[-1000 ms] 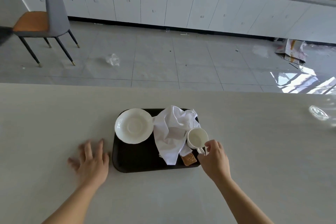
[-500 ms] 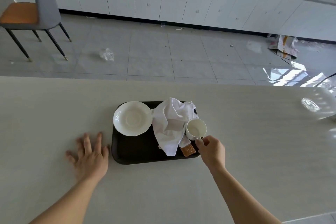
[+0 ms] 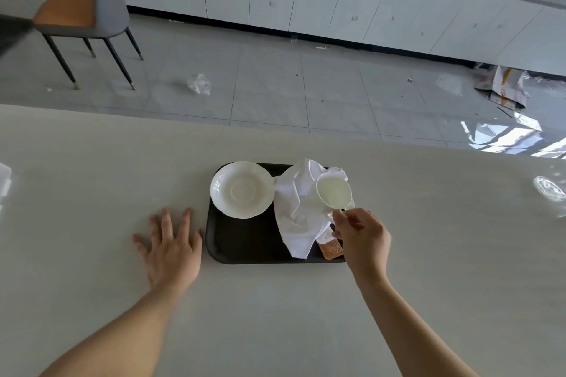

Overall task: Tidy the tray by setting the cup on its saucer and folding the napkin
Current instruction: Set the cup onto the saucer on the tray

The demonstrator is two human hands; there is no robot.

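Lifted since a moment ago, the cup (image 3: 333, 196) tilts over the crumpled napkin (image 3: 298, 217) at center frame, seemingly clear of the tray (image 3: 245, 249). The right hand (image 3: 363, 236) pinches its handle. The left hand (image 3: 171, 248) lies spread flat on the surface (image 3: 275, 315), just left of the tray. The cup step is underway. Next the cup must travel left and settle level on the saucer (image 3: 242, 190).

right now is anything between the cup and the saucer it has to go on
Only the crumpled napkin, heaped between the cup in the right hand and the saucer. The saucer holds nothing; carrying the cup over the napkin should do.
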